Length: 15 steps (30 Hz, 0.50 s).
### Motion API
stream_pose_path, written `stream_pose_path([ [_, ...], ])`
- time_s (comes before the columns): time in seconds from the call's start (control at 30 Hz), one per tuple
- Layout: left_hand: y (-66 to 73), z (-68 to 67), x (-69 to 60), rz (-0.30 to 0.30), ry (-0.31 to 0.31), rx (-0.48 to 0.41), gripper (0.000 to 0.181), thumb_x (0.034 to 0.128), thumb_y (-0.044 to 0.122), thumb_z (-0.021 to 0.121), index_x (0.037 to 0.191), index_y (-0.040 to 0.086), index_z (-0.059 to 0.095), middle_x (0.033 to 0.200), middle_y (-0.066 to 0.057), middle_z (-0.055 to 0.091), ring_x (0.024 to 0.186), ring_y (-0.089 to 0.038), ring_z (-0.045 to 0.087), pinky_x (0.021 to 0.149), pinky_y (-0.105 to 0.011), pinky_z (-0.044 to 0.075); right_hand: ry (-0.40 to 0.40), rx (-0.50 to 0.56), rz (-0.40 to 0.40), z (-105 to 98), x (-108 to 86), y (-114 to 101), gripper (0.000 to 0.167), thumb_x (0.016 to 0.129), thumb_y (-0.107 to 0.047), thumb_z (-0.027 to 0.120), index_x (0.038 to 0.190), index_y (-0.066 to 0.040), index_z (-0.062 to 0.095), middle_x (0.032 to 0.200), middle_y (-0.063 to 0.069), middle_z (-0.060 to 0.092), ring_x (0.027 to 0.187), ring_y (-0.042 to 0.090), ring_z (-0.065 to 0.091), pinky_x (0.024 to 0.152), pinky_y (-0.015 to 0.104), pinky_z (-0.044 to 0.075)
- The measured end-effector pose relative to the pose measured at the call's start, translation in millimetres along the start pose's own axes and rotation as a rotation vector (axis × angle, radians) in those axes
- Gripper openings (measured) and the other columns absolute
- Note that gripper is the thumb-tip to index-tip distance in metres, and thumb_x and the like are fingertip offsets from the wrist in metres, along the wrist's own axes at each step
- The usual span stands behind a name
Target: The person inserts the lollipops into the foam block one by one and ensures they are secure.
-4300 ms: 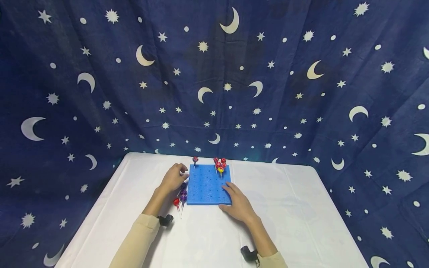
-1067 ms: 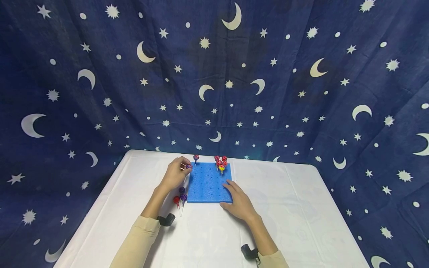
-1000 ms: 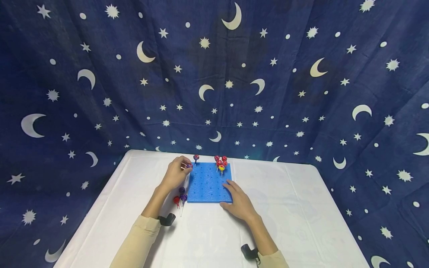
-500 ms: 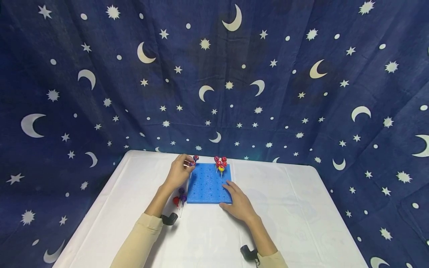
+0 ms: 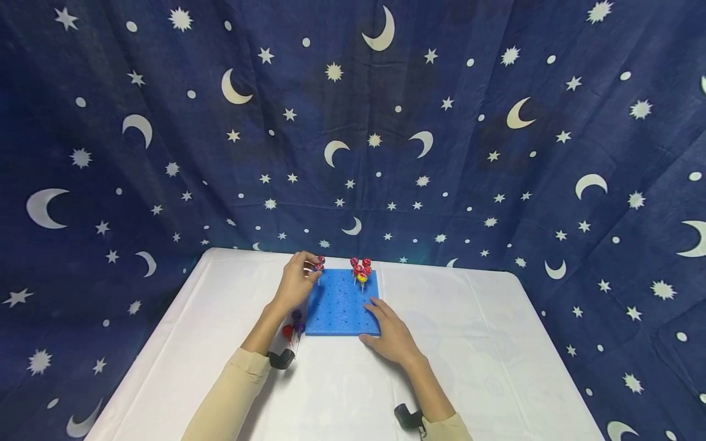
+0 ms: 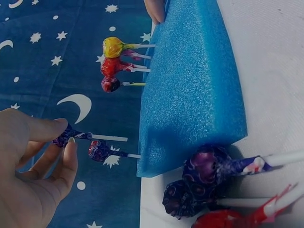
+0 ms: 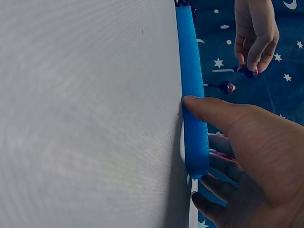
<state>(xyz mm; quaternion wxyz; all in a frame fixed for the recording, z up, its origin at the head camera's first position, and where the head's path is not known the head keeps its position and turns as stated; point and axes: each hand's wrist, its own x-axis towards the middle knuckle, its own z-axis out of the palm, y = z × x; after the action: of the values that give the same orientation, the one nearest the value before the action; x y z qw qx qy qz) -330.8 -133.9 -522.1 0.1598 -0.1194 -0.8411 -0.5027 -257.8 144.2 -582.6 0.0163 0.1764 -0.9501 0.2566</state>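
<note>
My left hand (image 5: 296, 283) pinches a purple-wrapped lollipop (image 6: 61, 137) by its candy head, above the far left of a blue foam board (image 5: 342, 306). Its white stick points toward the board, and the left wrist view shows the stick's tip apart from the foam. Just beside it, another purple lollipop (image 6: 99, 150) stands stuck in the board. Red lollipops (image 6: 110, 66) and a yellow lollipop (image 6: 113, 47) stand at the far right. My right hand (image 5: 393, 337) rests at the board's near right corner, its thumb on the front edge and its fingers spread.
Left of the board, two purple lollipops (image 6: 206, 164) and a red lollipop (image 5: 288, 331) lie on the white tablecloth (image 5: 469, 361). A dark blue curtain (image 5: 353, 122) with moons and stars hangs behind the table.
From the table left of the board, my left hand has picked up a purple lollipop and carried it to the board's far left. The right hand stays at its corner.
</note>
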Motion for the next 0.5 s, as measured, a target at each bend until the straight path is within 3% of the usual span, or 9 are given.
stream_pose_path([
  [0.5, 0.9, 6.5, 4.2, 0.051, -0.006, 0.038, 0.026, 0.0893, -0.006, 0.077, 0.114, -0.003, 0.07, 0.108, -0.013, 0.059, 0.102, -0.029, 0.068, 0.09, -0.041, 0.06, -0.002, -0.008, 0.003, -0.2, 0.1, -1.0, 0.077, 0.09, -0.043, 0.081, 0.156, -0.019, 0.049, 0.167, 0.005, 0.037, 0.153, 0.032, 0.036, 0.119, 0.054, 0.038],
])
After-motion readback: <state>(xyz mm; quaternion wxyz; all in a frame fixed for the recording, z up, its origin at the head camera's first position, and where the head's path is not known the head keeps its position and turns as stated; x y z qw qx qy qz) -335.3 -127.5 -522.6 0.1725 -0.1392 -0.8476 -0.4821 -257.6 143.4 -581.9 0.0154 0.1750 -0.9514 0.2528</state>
